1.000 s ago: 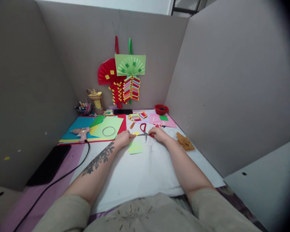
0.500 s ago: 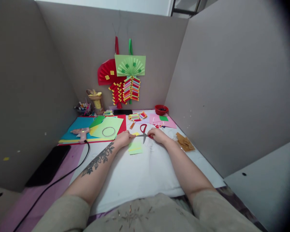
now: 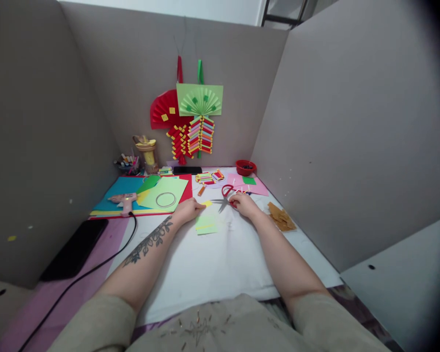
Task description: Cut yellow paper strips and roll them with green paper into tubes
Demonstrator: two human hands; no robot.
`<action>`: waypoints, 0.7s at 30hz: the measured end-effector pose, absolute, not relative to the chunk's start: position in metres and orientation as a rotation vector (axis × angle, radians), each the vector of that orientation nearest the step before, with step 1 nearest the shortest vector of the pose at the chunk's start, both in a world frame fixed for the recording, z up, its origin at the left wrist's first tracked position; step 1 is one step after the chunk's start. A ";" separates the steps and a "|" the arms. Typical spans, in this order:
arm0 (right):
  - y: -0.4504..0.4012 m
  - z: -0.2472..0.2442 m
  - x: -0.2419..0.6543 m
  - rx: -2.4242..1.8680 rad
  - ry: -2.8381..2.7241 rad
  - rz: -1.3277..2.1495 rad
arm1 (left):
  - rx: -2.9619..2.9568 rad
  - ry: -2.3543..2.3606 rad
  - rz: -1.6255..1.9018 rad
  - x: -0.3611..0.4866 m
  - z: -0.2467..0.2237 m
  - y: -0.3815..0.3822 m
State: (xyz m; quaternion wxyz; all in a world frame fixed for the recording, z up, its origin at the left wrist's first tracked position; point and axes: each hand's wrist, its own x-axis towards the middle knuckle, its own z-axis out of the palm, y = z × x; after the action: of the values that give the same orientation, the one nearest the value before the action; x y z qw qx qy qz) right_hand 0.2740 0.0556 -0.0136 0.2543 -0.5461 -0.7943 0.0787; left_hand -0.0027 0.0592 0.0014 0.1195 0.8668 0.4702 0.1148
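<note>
My right hand point(image 3: 244, 203) grips scissors with red handles point(image 3: 227, 189). Their blades point(image 3: 222, 203) are spread apart and point left, towards my other hand. My left hand point(image 3: 188, 210) is closed, its fingertips pinched at a small piece of yellow paper point(image 3: 207, 203). A gap separates these fingertips from the blades. Just below lies light green paper point(image 3: 206, 225) with a yellow strip across it.
At left are coloured sheets point(image 3: 176, 188), a metal ring point(image 3: 165, 199) and a corded glue gun point(image 3: 126, 201). Small paper rolls point(image 3: 205, 177) and a red bowl point(image 3: 246, 167) stand at the back. Brown scraps point(image 3: 281, 216) lie at right. Paper decorations point(image 3: 200, 100) hang on the partition.
The scissors have shifted right, and their blades have drawn away from my left fingertips. My right hand has moved slightly right with them. My left hand stays almost in place.
</note>
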 end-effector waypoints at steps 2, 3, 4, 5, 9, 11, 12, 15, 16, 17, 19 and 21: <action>0.057 -0.015 0.275 -1.546 -2.172 0.183 | 2.529 1.361 0.378 -0.004 -0.001 0.060; 0.058 -0.015 0.275 -1.557 -2.184 0.180 | 2.526 1.359 0.394 -0.005 -0.001 0.060; 0.058 -0.015 0.274 -1.559 -2.193 0.183 | 2.522 1.361 0.402 -0.005 -0.002 0.060; 0.058 -0.015 0.274 -1.558 -2.199 0.194 | 2.518 1.365 0.406 -0.005 -0.002 0.060; 0.055 -0.013 0.270 -1.543 -2.214 0.269 | 2.510 1.375 0.408 -0.005 0.000 0.059; 0.053 -0.011 0.267 -1.524 -2.236 0.301 | 2.508 1.380 0.401 -0.004 0.002 0.059; 0.053 -0.011 0.266 -1.509 -2.248 0.313 | 2.509 1.385 0.396 -0.004 0.002 0.059; 0.051 -0.009 0.260 -1.464 -2.265 0.335 | 2.511 1.388 0.381 -0.003 0.003 0.059; 0.050 -0.009 0.258 -1.454 -2.265 0.341 | 2.511 1.386 0.379 -0.003 0.002 0.059; 0.050 -0.009 0.257 -1.447 -2.262 0.344 | 2.511 1.383 0.376 -0.003 0.002 0.059; 0.049 -0.008 0.255 -1.439 -2.259 0.342 | 2.513 1.384 0.370 -0.003 0.002 0.060; 0.048 -0.008 0.254 -1.438 -2.258 0.333 | 2.516 1.393 0.362 -0.003 0.002 0.060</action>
State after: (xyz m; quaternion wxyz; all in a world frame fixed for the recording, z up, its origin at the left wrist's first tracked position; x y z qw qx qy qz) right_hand 0.2536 0.0479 -0.0082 0.2201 -0.5199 -0.8166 0.1204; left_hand -0.0028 0.0600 0.0021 0.1211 0.8616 0.4770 0.1241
